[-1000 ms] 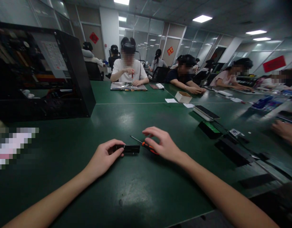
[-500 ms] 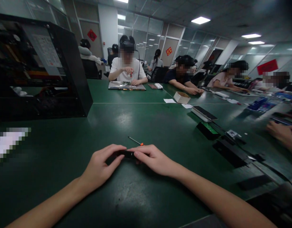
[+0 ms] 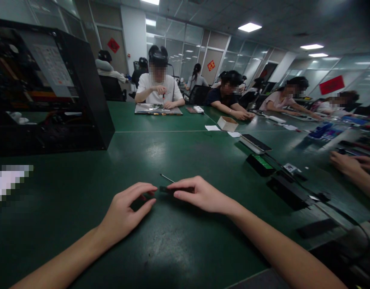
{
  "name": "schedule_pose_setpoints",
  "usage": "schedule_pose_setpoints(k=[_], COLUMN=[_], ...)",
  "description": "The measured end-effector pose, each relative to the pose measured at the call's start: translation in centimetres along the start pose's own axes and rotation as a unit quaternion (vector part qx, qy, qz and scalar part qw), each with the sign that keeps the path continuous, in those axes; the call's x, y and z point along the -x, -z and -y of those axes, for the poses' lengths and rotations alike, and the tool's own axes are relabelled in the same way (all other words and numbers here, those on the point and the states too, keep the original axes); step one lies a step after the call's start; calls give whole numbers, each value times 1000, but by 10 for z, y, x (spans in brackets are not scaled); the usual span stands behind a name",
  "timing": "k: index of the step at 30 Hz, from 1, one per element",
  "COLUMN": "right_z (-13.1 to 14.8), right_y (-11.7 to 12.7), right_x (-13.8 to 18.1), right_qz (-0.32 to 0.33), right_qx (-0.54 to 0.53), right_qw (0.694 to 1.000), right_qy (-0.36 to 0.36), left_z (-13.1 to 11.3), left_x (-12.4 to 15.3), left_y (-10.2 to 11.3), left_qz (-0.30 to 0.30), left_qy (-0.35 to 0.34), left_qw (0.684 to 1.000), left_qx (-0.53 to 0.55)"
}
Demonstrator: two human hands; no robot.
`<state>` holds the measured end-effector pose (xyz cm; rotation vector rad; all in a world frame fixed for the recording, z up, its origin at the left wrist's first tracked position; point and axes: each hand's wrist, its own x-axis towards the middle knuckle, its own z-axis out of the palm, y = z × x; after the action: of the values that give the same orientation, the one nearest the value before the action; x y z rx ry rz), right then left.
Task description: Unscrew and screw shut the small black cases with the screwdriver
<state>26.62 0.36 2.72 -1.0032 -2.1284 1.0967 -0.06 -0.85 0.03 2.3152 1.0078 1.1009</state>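
A small flat black part (image 3: 164, 189) lies low over the green table (image 3: 179, 152) in front of me. My right hand (image 3: 203, 195) covers its right end, fingers pressed on it. My left hand (image 3: 127, 208) rests on the table just left of the part, with curved index finger and thumb apart and nothing between them. The index tip is close to the part's left end. A screwdriver's thin metal shaft (image 3: 167, 178) pokes out behind the part; its handle is hidden under my right hand.
An open black computer case (image 3: 91, 88) stands at the left. To the right lie black modules (image 3: 260, 164) (image 3: 289, 192), a phone (image 3: 255, 142) and a cardboard box (image 3: 228, 123). A co-worker's hands (image 3: 352, 164) work at the right edge. Several people sit across the table.
My right hand left the orange-handled screwdriver and came onto the black part. My left hand, which held the part's left end, has let go and opened beside it.
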Motion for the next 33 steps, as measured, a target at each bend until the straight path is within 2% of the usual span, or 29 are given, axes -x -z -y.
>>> schedule_pose_setpoints(k=[2, 3, 4, 6, 7, 9, 11, 13, 18, 33], right_z=[-12, -19, -26, -40, -46, -57, -66, -76, -93, -103], right_y=[34, 55, 77, 121, 141, 169, 184, 189, 188, 190], right_x=[6, 11, 18, 39, 52, 76, 95, 106, 106, 104], right_qz=[-98, -160, -221, -324, -363, -402, -410, -398, -361, -330], right_qx=[130, 206, 282, 407, 424, 432, 426, 420, 424, 418], right_qw=[987, 965, 930, 818, 774, 713, 682, 677, 694, 675], right_qy=[-12, -34, -79, -246, -301, -379, -430, -455, -456, -511], left_z=[2, 3, 4, 4, 4, 5, 5, 4, 4, 4], left_x=[0, 0, 0, 1, 1, 1, 0, -1, -1, 0], left_y=[0, 0, 0, 0, 0, -1, -1, -1, 1, 0], left_qz=[3, 8, 13, 23, 27, 34, 37, 36, 33, 56], left_qy=[-2, -5, -7, -11, -13, -18, -27, -35, -39, -57], left_qw=[1000, 1000, 1000, 1000, 999, 999, 999, 999, 998, 997], left_qx=[-5, -8, -10, -12, -12, -11, -11, -12, -20, -8])
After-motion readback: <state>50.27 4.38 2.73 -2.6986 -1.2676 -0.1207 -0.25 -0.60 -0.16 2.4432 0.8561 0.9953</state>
